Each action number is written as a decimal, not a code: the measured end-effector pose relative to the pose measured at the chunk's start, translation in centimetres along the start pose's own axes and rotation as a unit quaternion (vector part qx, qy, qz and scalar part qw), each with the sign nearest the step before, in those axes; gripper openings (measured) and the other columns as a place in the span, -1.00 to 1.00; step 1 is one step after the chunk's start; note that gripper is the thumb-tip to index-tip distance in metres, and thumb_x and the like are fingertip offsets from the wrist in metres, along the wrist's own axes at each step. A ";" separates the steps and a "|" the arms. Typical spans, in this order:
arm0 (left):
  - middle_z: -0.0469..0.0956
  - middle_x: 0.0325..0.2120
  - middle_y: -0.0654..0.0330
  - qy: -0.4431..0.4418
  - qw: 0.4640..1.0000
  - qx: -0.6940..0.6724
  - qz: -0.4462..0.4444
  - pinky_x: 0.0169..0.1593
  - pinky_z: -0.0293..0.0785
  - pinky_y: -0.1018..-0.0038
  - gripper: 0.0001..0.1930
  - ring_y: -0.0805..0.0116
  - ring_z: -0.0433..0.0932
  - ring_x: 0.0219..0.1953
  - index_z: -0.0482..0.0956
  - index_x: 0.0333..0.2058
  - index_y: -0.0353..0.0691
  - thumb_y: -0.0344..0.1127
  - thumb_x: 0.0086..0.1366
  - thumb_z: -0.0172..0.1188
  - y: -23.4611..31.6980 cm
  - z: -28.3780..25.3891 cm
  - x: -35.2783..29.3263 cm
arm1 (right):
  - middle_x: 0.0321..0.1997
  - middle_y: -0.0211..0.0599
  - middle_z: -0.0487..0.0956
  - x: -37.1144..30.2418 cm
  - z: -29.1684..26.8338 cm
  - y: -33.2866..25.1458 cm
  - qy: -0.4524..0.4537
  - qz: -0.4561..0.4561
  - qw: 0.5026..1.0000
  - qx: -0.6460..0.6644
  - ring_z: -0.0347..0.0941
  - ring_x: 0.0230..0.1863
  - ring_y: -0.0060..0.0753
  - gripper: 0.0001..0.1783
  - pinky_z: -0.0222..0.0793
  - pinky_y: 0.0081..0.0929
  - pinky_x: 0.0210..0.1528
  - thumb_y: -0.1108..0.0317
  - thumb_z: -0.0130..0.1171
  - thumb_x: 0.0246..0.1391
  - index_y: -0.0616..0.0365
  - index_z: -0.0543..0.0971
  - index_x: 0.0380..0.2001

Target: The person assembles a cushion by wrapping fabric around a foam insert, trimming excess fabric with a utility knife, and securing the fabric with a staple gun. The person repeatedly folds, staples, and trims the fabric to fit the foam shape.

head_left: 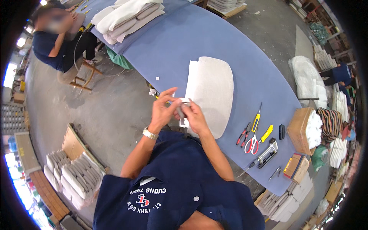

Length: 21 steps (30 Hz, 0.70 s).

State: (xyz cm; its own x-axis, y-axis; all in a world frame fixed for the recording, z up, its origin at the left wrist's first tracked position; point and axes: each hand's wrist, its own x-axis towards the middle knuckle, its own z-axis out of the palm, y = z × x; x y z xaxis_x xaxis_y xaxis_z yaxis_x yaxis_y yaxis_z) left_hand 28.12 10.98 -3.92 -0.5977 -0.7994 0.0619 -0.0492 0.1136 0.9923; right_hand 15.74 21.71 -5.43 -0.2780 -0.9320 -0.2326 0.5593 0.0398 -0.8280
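Observation:
My right hand (194, 117) is closed around a small roll or looped strip (185, 100), white with a grey part; its exact kind is hard to make out. A loose white end (184, 122) hangs below my fingers. My left hand (164, 110) meets it from the other side, fingers bent and thumb against the strip. A tiny white bit shows by the left index fingertip; what those fingers pinch is not clear. Just beyond both hands, a light grey fabric-covered seat pad (214, 92) lies flat on the blue table (176, 42), its white edge toward the left.
On the table's right lie scissors (252, 145), a yellow-handled screwdriver (256, 122), red-handled pliers (243, 134), a yellow cutter (266, 133) and a staple gun (267, 153). Cardboard boxes (300, 128) stand beyond. Stacked pads (126, 19) sit far left, near a seated person (57, 42).

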 end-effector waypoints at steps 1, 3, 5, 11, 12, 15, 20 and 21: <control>0.53 0.21 -0.06 0.045 0.999 -0.009 0.012 0.25 0.47 0.26 -0.87 0.20 0.55 0.20 0.73 -0.30 -0.33 -0.36 0.34 0.38 -1.0 -2.5 0.1 | -0.26 -0.38 0.60 1.4 1.9 0.5 -0.018 0.021 0.999 -0.029 0.53 -0.36 -0.61 -0.65 0.51 -0.58 -0.26 0.44 0.08 0.40 0.18 0.51 0.20; 0.54 0.20 -0.06 0.110 0.987 -0.112 -0.025 0.25 0.47 0.28 -0.90 0.22 0.55 0.20 0.69 -0.32 -0.34 -0.42 0.37 0.33 -2.5 -8.0 0.0 | -0.30 -0.41 0.57 4.2 5.9 2.5 -0.056 0.056 0.993 -0.085 0.50 -0.44 -0.62 -0.65 0.48 -0.60 -0.35 0.40 0.15 0.37 0.17 0.52 0.18; 0.58 0.17 -0.04 0.165 0.975 -0.141 -0.044 0.19 0.49 0.33 -0.92 0.24 0.58 0.14 0.67 -0.32 -0.36 -0.47 0.38 0.30 -4.0 -14.0 -0.5 | -0.37 -0.45 0.56 7.2 10.2 4.3 -0.105 0.085 0.979 -0.153 0.47 -0.51 -0.65 -0.63 0.43 -0.59 -0.45 0.35 0.23 0.33 0.19 0.53 0.15; 0.68 -0.05 0.09 0.225 0.942 -0.035 -0.245 -0.01 0.51 0.48 -0.78 0.43 0.61 -0.12 0.70 -0.19 -0.34 -0.26 0.41 0.31 -10.6 -29.8 -6.3 | -0.52 -0.33 0.67 11.9 21.0 12.1 -0.271 0.108 0.837 -0.463 0.59 -0.58 -0.40 -0.83 0.47 -0.33 -0.47 0.27 0.11 0.35 0.15 0.55 -0.22; 0.69 -0.09 0.12 0.229 0.925 -0.022 -0.303 -0.03 0.51 0.49 -0.74 0.45 0.62 -0.14 0.70 -0.16 -0.33 -0.21 0.41 0.32 -12.0 -31.8 -7.8 | -0.50 -0.30 0.68 11.9 21.7 13.6 -0.304 0.134 0.821 -0.464 0.59 -0.59 -0.35 -0.82 0.49 -0.29 -0.44 0.27 0.10 0.35 0.17 0.54 -0.22; 0.68 -0.19 0.24 0.291 0.874 -0.043 -0.388 -0.12 0.51 0.53 -0.69 0.49 0.63 -0.19 0.69 -0.11 -0.30 -0.14 0.41 0.33 -16.2 -35.8 -12.2 | -0.38 -0.20 0.72 12.6 22.5 16.2 -0.362 0.240 0.756 -0.490 0.67 -0.44 -0.16 -0.80 0.55 -0.18 -0.25 0.26 0.19 0.28 0.15 0.58 -0.15; 0.68 -0.19 0.24 0.357 0.827 -0.118 -0.418 -0.12 0.52 0.52 -0.64 0.49 0.64 -0.19 0.67 -0.01 -0.29 -0.12 0.42 0.31 -17.9 -36.3 -15.6 | -0.08 0.00 0.71 17.0 11.7 23.7 -0.210 0.184 0.630 -0.725 0.64 -0.04 0.15 -0.56 0.55 -0.04 0.01 0.24 0.41 0.01 0.07 0.61 -0.01; 0.69 -0.19 0.24 0.344 0.829 -0.116 -0.425 -0.13 0.52 0.53 -0.65 0.48 0.65 -0.20 0.67 -0.01 -0.29 -0.13 0.42 0.30 -18.3 -36.1 -15.8 | 0.01 0.16 0.66 18.5 10.8 22.2 -0.106 0.226 0.677 -0.693 0.63 -0.02 0.24 -0.60 0.53 0.05 0.07 0.20 0.25 0.19 0.19 0.55 0.02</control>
State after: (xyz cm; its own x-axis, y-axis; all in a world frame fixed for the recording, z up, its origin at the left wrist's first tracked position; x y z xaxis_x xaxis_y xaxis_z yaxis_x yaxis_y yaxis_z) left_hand 67.35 0.17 -19.19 0.1763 -0.6887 -0.7033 -0.0153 -0.7163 0.6976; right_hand 31.45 1.45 -22.58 -0.1219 -0.7372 -0.6646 -0.7604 0.4998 -0.4148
